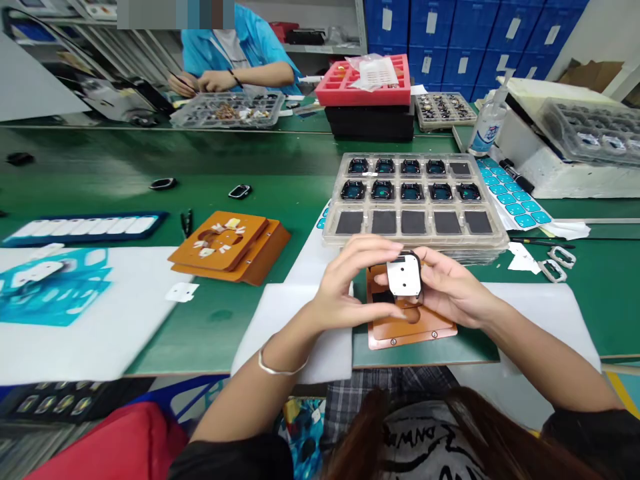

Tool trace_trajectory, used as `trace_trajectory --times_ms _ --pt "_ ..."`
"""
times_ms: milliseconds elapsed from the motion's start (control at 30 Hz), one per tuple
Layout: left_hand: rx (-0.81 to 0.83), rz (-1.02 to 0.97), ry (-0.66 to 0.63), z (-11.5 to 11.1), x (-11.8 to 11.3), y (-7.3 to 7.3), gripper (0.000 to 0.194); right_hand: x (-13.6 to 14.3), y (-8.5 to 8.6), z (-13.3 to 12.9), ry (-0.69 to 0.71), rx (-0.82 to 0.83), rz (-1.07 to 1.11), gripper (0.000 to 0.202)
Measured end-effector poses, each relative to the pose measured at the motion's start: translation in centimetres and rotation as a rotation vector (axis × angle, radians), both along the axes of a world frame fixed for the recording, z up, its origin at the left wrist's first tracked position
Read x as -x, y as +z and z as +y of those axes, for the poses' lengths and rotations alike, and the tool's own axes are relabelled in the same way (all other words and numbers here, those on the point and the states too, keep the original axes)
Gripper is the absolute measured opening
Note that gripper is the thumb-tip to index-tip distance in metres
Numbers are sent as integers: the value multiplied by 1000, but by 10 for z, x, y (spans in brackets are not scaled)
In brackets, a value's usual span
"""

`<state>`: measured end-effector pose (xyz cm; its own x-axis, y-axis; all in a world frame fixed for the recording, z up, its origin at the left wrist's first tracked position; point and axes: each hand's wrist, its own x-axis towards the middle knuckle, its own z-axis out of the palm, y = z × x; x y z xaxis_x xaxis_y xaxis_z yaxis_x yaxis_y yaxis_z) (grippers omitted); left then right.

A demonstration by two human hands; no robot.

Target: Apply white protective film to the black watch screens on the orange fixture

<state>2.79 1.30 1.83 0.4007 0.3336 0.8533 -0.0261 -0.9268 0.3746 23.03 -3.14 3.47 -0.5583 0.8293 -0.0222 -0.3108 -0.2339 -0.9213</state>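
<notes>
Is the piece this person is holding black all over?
No, the held piece shows a white face with dark dots inside its black rim.

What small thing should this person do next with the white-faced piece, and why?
Probably lower the white-faced piece onto the nearer orange fixture: the right hand grips its edge, the left hand curves around the opposite side, and that fixture lies beneath both hands.

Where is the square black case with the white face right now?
In the head view, the black case is right of centre, between the left hand and right hand, above the orange block.
</notes>
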Motion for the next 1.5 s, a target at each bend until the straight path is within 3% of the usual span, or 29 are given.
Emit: trace_trajectory --times_ms 100,233,300,467,533,633,733,933,1067,1233,1333,1433,1500 --pt "0 -21 25 -5 -6 -2 63 6 -6 -2 38 96 52 42" --pt "111 -109 -41 -6 -8 -8 71 7 -10 -2 -42 -23 -29 37" --pt "179 -148 -109 -8 -8 -9 74 7 -10 -4 -173 -198 -83 30" --pt "315 -127 -233 -16 -7 -8 68 7 -5 -9 -640 -874 -352 11" --pt "344 -111 -252 -20 -5 -8 67 7 -2 -11 -696 -1028 -433 14" --pt "358 -86 -258 -22 -2 -6 69 5 0 -12 -717 -1122 -492 17" --pt "334 -33 -255 -21 1 -4 67 4 0 -12 -707 -1140 -504 13" --pt "113 99 -262 -14 2 3 63 2 4 -12 -656 -1080 -495 7" --pt "110 105 -223 -13 2 2 60 2 6 -14 -666 -1128 -542 9" --pt "307 -121 -125 -8 3 -3 57 -5 16 -24 -669 -1227 -511 12" --pt "483 -309 -100 -4 3 -2 51 -27 30 -25 -658 -1124 -505 9" --pt "617 -375 -166 -3 1 0 47 -58 40 -14 -564 -882 -780 6" --pt "701 -357 -187 -3 1 1 49 -73 37 -1 -327 -730 -1068 6"
